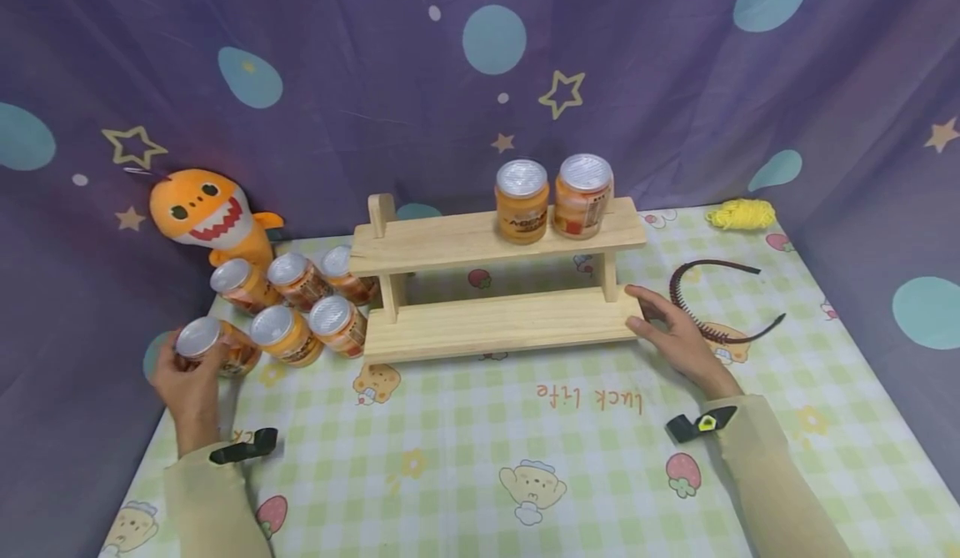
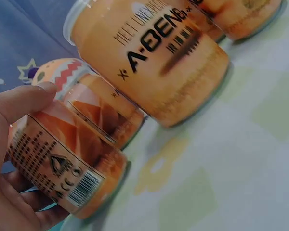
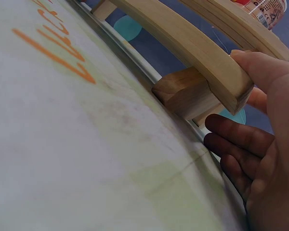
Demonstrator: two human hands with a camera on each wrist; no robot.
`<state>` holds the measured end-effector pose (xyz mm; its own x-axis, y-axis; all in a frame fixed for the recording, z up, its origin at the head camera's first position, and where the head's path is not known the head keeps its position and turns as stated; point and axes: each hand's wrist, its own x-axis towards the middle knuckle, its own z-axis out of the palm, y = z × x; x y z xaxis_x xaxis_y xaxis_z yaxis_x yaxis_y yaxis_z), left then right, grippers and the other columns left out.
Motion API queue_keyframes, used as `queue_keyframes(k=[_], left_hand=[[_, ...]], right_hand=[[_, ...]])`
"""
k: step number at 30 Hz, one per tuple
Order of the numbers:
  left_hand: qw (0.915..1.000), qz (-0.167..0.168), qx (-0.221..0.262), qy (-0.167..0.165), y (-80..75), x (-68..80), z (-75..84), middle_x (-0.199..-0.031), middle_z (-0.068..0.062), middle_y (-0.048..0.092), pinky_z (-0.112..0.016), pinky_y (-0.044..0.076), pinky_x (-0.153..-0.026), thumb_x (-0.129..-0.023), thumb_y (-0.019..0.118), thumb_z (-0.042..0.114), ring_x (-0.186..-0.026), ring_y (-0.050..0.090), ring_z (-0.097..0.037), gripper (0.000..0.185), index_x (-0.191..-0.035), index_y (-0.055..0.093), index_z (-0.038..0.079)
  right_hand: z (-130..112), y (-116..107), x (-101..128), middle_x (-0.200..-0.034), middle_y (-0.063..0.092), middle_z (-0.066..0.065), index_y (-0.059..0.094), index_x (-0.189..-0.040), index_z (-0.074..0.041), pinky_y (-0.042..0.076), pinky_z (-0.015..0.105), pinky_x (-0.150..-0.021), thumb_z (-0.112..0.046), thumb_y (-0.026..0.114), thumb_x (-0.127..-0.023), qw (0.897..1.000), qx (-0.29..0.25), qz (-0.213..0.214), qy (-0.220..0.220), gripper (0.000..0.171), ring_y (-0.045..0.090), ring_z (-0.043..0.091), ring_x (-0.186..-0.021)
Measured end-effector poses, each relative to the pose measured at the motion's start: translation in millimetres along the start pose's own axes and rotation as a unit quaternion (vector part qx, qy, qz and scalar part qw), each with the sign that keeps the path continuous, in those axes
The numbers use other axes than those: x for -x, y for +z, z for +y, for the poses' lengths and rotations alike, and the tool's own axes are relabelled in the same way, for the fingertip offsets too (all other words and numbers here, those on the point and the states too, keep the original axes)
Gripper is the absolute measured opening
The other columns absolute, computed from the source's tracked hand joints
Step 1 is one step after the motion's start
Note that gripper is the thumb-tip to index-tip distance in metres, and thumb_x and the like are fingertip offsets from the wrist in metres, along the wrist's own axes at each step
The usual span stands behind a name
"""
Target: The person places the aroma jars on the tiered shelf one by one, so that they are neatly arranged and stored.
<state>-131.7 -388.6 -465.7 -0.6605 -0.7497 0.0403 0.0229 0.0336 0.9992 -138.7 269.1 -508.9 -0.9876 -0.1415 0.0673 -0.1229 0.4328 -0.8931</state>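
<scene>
Head view: left hand wraps the held can, front-left of a tight cluster with five other cans; a straight lift looks safest here, since a sideways drag would likely knock a neighbour
Right hand pinches the right end of the wooden shelf at its lower tier; upper tier carries two cans on its right half, lids up, so light steady pressure seems wise, no tilt
Surface: green-and-white checked tablecloth with cartoon prints and lettering; orange shark plush behind the cluster, dark headband just beside the right hand, yellow yarn in the back right corner; purple curtain with stars and balloons hangs behind

Left wrist view: thumb on one side of the held can, fingers round the other, barcode showing; cannot tell if its base touches the cloth; firm-but-not-crushing squeeze should do; nearest neighbour stands apart from it, narrow gap, worth watching

Right wrist view: thumb lies on the lower board's end, an index finger behind it, the rest bent below and apart from the wood; bracing this near the support should limit wobble
</scene>
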Motion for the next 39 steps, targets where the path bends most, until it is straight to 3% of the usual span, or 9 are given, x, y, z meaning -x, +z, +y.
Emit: queue_keyframes(k=[11, 24, 35, 39], left_hand=[[0.9974, -0.009, 0.063, 0.035, -2.3, -1.7, -13.6, -0.102, 0.008, 0.065, -0.011, 0.046, -0.078, -0.076, 0.080, -0.007, -0.095, 0.058, -0.006, 0.051, -0.121, 0.066, 0.012], [0.9939, 0.023, 0.102, 0.037, -4.2, -3.1, -13.6, -0.099, 0.004, 0.068, -0.012, 0.050, -0.075, -0.070, 0.082, -0.013, -0.090, 0.060, -0.008, 0.050, -0.115, 0.072, 0.007], [0.9950, 0.039, 0.092, -0.007, -7.2, -4.6, -3.9, -0.104, 0.005, 0.068, -0.012, 0.050, -0.080, -0.067, 0.088, -0.007, -0.098, 0.060, -0.009, 0.056, -0.118, 0.072, 0.011], [0.9945, 0.044, 0.095, -0.003, -6.7, -2.5, 2.5, -0.103, 0.004, 0.069, -0.013, 0.050, -0.078, -0.067, 0.087, -0.008, -0.097, 0.061, -0.010, 0.052, -0.113, 0.074, 0.010]], right_hand=[[0.3, -0.3, 0.9, -0.145, 0.056, 0.017, 0.046, -0.150, -0.015, 0.039, 0.012, -0.094, -0.022, 0.061, -0.100, 1.000, -0.001, -0.003, 0.001, 0.052, 0.053, -0.011, -0.108], [0.2, -0.1, 1.4, -0.146, 0.055, 0.017, 0.046, -0.150, -0.015, 0.039, 0.012, -0.095, -0.022, 0.061, -0.101, 1.000, 0.003, -0.003, -0.001, 0.052, 0.053, -0.012, -0.108], [-0.1, -0.6, 1.0, -0.147, 0.053, 0.019, 0.045, -0.150, -0.013, 0.040, 0.016, -0.097, -0.024, 0.060, -0.101, 1.000, 0.012, 0.000, 0.002, 0.052, 0.051, -0.012, -0.110], [-1.5, -0.6, 1.2, -0.146, 0.054, 0.018, 0.046, -0.150, -0.014, 0.039, 0.014, -0.097, -0.023, 0.060, -0.101, 1.000, 0.005, 0.000, 0.001, 0.052, 0.052, -0.012, -0.110]])
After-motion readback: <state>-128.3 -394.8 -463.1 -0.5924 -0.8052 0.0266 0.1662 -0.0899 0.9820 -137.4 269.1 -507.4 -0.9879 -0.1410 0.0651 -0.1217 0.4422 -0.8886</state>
